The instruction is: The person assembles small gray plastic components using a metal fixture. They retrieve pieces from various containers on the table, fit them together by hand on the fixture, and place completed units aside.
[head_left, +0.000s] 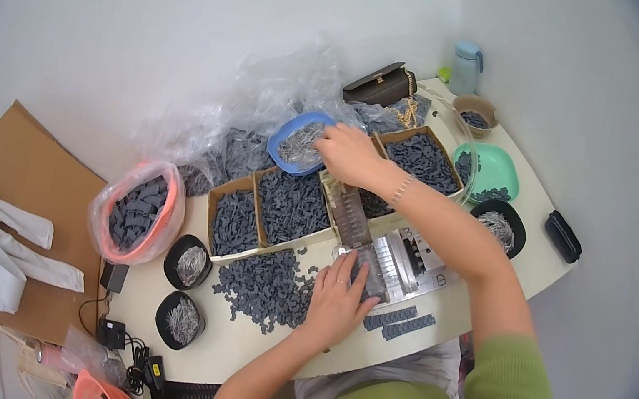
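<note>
**Operator:** What am I reaching into with my right hand (348, 154)?

**Guide:** You are reaching into the blue dish (298, 141), which is holding a heap of thin silvery metal pins (294, 147). Your fingers are curling down over the dish's near rim; whether they are pinching any pins cannot be determined, since the back of the hand is hiding the tips.

**Operator:** How are the pins likely handling?

**Guide:** They are appearing light, stiff, smooth and prone to tangling. Judged from that, you are best taking a small pinch from the top of the heap, between thumb and forefinger.

**Operator:** And my left hand (338, 300)?

**Guide:** Your left hand is lying flat on the surface (244, 347), fingers spread and slightly parted, holding nothing. The fingertips are touching the metal jig (397, 263). Just to the left of those fingers, a loose pile of small dark plastic parts (262, 287) is lying.

**Operator:** How are those parts behaving?

**Guide:** They are looking light, rigid and not fragile. You are probably gripping each one best across its short sides. Rows of them are lying to the right of your left fingers.
</note>
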Action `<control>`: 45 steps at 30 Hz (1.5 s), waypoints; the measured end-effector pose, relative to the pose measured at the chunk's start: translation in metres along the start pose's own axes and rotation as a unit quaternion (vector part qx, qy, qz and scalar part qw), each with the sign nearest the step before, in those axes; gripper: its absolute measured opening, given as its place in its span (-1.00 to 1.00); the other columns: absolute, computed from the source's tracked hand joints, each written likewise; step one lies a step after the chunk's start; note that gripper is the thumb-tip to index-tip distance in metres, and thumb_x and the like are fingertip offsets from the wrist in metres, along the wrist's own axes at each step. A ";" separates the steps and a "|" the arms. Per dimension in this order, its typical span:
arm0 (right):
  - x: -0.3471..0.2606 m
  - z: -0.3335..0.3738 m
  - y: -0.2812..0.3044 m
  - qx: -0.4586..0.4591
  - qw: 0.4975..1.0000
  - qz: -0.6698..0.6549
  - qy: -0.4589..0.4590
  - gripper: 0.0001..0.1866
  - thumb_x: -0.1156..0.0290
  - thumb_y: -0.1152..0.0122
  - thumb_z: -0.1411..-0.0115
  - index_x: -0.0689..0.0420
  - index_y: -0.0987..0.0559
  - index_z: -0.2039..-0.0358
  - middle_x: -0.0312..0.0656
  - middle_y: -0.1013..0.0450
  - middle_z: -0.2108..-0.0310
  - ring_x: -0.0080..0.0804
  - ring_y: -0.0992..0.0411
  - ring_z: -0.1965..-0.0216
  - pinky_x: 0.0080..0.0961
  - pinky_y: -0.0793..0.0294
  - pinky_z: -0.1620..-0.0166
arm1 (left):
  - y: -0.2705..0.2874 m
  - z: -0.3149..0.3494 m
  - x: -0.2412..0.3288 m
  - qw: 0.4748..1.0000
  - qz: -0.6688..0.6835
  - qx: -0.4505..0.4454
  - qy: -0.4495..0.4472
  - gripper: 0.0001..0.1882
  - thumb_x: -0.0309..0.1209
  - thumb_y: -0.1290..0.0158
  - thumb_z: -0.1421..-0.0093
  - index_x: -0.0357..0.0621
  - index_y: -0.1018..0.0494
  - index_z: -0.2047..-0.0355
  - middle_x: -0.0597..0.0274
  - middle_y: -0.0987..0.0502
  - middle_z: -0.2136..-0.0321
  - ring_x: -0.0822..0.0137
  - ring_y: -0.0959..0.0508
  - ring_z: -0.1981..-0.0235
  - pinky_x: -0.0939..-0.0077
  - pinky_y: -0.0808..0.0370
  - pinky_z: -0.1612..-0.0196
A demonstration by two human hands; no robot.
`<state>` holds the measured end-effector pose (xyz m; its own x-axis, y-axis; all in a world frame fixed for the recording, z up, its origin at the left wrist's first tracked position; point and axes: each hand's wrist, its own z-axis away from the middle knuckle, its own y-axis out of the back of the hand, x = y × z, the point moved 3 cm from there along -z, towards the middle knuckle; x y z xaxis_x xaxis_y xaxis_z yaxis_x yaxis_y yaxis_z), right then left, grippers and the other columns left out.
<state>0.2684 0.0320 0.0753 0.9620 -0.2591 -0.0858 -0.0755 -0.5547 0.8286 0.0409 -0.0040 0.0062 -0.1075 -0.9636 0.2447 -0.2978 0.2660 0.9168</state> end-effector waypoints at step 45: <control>0.020 -0.045 -0.038 -0.193 0.969 0.041 -0.147 -0.77 0.48 -0.13 -0.06 0.15 -0.60 0.24 -0.04 -0.55 0.22 -0.16 -0.53 0.14 -0.25 -0.53 0.12 | 0.006 0.007 -0.003 0.997 -0.054 0.060 0.004 -0.56 -0.26 -0.11 -0.12 -0.28 -0.46 0.05 -0.02 -0.42 -0.01 0.03 -0.36 -0.10 0.06 -0.21 -0.17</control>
<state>0.3025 0.0834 0.0671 0.8364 -0.5354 -0.1172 0.0093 -0.2000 0.9797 0.0324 0.0007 0.0087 -0.0618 -0.9868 0.1499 -0.4193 0.1619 0.8933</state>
